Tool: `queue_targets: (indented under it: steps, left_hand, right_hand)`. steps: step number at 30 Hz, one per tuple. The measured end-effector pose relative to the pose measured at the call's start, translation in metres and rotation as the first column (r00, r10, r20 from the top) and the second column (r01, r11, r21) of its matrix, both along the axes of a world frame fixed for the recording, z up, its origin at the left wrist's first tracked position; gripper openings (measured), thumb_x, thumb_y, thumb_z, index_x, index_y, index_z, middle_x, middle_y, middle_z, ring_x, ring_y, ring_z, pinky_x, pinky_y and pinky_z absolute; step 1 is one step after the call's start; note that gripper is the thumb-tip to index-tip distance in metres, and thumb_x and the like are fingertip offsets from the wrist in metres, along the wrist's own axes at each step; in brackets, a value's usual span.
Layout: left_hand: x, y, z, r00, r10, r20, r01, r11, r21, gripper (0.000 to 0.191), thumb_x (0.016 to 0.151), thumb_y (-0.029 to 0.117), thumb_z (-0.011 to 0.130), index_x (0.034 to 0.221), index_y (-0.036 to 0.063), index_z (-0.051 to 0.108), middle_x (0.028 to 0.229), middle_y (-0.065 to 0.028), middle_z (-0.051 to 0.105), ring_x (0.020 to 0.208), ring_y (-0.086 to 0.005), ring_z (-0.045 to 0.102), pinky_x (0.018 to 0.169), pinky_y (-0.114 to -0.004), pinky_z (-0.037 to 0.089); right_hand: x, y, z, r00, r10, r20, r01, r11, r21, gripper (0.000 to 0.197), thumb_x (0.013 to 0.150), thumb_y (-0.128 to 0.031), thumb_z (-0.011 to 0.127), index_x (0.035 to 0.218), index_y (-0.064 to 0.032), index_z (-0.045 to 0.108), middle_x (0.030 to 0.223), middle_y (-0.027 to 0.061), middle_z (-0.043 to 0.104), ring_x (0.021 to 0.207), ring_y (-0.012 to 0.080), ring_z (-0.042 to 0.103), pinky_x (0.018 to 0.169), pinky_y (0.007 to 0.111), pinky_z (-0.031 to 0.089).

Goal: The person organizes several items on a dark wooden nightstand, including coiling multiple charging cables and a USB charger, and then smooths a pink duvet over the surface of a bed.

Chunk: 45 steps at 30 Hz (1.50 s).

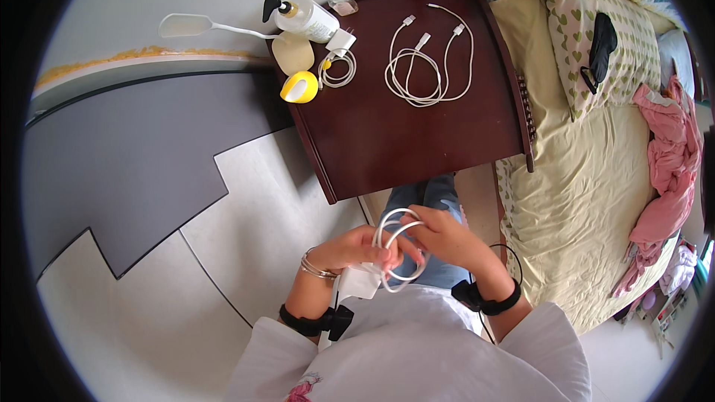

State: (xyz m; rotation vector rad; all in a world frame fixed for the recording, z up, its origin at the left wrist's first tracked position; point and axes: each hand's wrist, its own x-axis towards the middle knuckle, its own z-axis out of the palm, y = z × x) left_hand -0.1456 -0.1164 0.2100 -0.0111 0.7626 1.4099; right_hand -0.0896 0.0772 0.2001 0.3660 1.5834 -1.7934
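Observation:
A looped white cable (397,222) is held in front of my body, above my lap. My left hand (363,248) grips the loops from the left, with a white power adapter (360,281) just below it, partly hidden. My right hand (441,234) pinches the loops at their upper right. On the dark red wooden table (391,145) lies another white cable (427,101), loosely coiled with several connectors. A small coiled white cable (353,75) rests beside a white plug-in charger (341,43) towards the table's left side.
A pump bottle (313,21), a small clear bottle (343,3), a yellow and white object (300,88) and a white long-handled object (187,25) are at the table's left. A bed (575,190) with a heart-patterned pillow (570,50) stands to the right.

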Motion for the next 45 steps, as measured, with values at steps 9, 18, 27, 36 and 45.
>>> queue_targets:
  steps: [9,18,27,36,45]
  left_hand:
    - [0.014,-0.006,0.01,0.867,0.116,0.484,-0.211,0.967,0.145,0.037,0.086,0.038,0.046,0.06,0.0122,0.041,0.063,-0.0122,0.06,0.061,-0.0189,0.056,0.057,-0.027,0.042]
    - [0.015,0.025,0.011,0.909,-0.29,0.299,-0.09,0.564,0.821,0.024,0.08,0.025,0.059,0.073,0.0028,0.057,0.077,-0.0116,0.063,0.064,-0.0165,0.057,0.054,-0.025,0.044]
    - [0.019,0.013,0.021,0.774,0.449,0.446,-0.63,0.616,0.473,0.05,0.093,0.034,0.027,0.053,0.0118,0.049,0.082,-0.018,0.062,0.058,-0.0171,0.051,0.055,-0.026,0.042]
    - [-0.024,0.029,0.017,0.573,0.701,-0.425,-0.82,0.5,-0.28,0.047,0.09,0.031,0.037,0.134,0.0159,0.027,0.132,-0.0135,0.036,0.064,-0.0095,0.052,0.054,-0.02,0.044]
    - [-0.03,0.001,0.0,0.84,0.067,-0.538,-0.214,0.953,-0.216,0.046,0.092,0.035,0.033,0.128,0.0067,0.037,0.122,-0.0123,0.046,0.064,-0.0073,0.052,0.061,-0.022,0.046]
  right_hand:
    - [0.0,0.002,-0.017,0.991,-0.112,0.072,0.133,0.856,-0.5,0.009,0.082,-0.006,0.048,0.082,-0.0005,0.055,0.064,-0.0002,0.054,0.062,0.0058,0.049,0.061,0.019,0.037]
    - [-0.017,-0.005,-0.01,0.986,0.164,0.022,-0.088,0.629,-0.773,0.013,0.084,-0.01,0.048,0.082,0.0017,0.053,0.069,0.0007,0.052,0.066,0.0057,0.048,0.06,0.019,0.037]
    - [0.002,-0.05,-0.026,0.986,-0.153,-0.068,0.12,0.928,-0.352,0.016,0.082,-0.019,0.057,0.082,-0.0035,0.055,0.063,-0.0016,0.051,0.052,0.0072,0.045,0.046,0.02,0.033]
    - [0.027,-0.015,-0.002,0.719,0.454,-0.526,0.016,0.746,0.666,0.023,0.07,-0.002,0.055,0.093,-0.0042,0.051,0.059,0.0056,0.052,0.052,0.021,0.055,0.044,0.029,0.044]
    - [0.008,0.044,0.031,0.618,0.402,-0.676,0.055,0.835,0.547,0.025,0.067,-0.003,0.059,0.091,-0.0087,0.059,0.06,0.0025,0.053,0.05,0.0195,0.053,0.043,0.03,0.043]
